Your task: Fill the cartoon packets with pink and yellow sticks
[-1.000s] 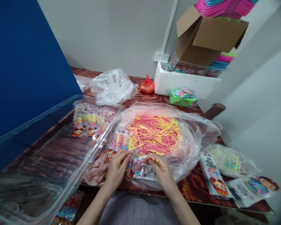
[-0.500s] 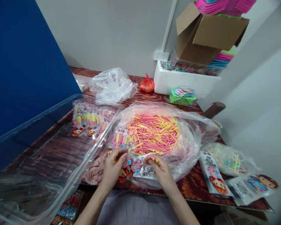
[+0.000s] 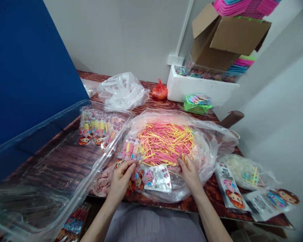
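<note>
A heap of thin pink and yellow sticks (image 3: 164,143) lies in a large open clear plastic bag (image 3: 207,158) on the table. At the heap's near right edge, my right hand (image 3: 189,171) is closed, with short yellow ends showing at its fingertips. My left hand (image 3: 121,174) is pinched shut at the bag's near left; what its fingers hold is hard to make out. Just beyond it sits a stick-filled packet (image 3: 128,148). Between my hands lie flat printed silver packets (image 3: 160,178) with a cartoon head, partly covered by my left hand.
A clear plastic bin (image 3: 111,144) at left holds several filled packets (image 3: 98,127). More printed packets (image 3: 233,191) lie at right beside a bag of sticks (image 3: 252,173). Behind are a crumpled plastic bag (image 3: 123,90), a red net bag (image 3: 159,91), a green basket (image 3: 198,107) and a white foam box (image 3: 202,89).
My right hand has moved right and away from me, from over the silver packets to the heap's edge, uncovering the packets. The left hand has stayed nearly in place.
</note>
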Demonstrator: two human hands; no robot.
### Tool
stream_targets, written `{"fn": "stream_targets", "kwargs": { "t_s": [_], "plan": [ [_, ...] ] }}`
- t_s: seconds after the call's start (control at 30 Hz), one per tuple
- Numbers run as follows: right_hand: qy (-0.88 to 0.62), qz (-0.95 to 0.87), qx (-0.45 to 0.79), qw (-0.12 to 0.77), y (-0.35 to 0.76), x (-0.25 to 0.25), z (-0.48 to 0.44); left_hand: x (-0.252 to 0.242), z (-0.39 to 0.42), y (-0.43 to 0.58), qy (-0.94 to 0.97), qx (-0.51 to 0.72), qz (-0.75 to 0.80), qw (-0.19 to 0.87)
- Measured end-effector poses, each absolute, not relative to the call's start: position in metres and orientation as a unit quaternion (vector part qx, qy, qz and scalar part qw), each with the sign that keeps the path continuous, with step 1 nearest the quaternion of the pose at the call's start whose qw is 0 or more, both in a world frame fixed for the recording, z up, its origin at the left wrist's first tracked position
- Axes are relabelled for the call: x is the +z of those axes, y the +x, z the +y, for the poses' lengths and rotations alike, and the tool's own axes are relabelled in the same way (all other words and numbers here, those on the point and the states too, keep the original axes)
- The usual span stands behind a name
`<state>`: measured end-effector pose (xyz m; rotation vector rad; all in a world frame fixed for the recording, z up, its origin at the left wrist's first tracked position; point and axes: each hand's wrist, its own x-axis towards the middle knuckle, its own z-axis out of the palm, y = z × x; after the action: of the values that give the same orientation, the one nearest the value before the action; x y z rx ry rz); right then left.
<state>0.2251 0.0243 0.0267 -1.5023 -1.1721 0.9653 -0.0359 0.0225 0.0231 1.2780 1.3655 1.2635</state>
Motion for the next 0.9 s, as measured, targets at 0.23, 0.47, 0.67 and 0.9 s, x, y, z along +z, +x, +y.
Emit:
{"fn": "stream_targets", "kwargs": {
  "t_s": [0.23,0.47,0.67,0.9],
  "plan": [
    [-0.633,-0.728,0.127,0.229,0.216,0.022,0.064,0.026,0.021,-0.035,0.504,0.500,0.542,0.449],
    [-0.617,-0.780,0.065,0.088,0.176,0.024,0.088,0.029,0.019,-0.040,0.526,0.483,0.544,0.441],
    [-0.618,-0.786,0.021,0.004,0.160,0.031,0.094,0.029,0.020,-0.042,0.531,0.491,0.538,0.433],
    [-0.636,-0.768,0.042,0.059,0.187,0.043,0.091,0.028,0.019,-0.044,0.554,0.488,0.530,0.418]
  ]
}}
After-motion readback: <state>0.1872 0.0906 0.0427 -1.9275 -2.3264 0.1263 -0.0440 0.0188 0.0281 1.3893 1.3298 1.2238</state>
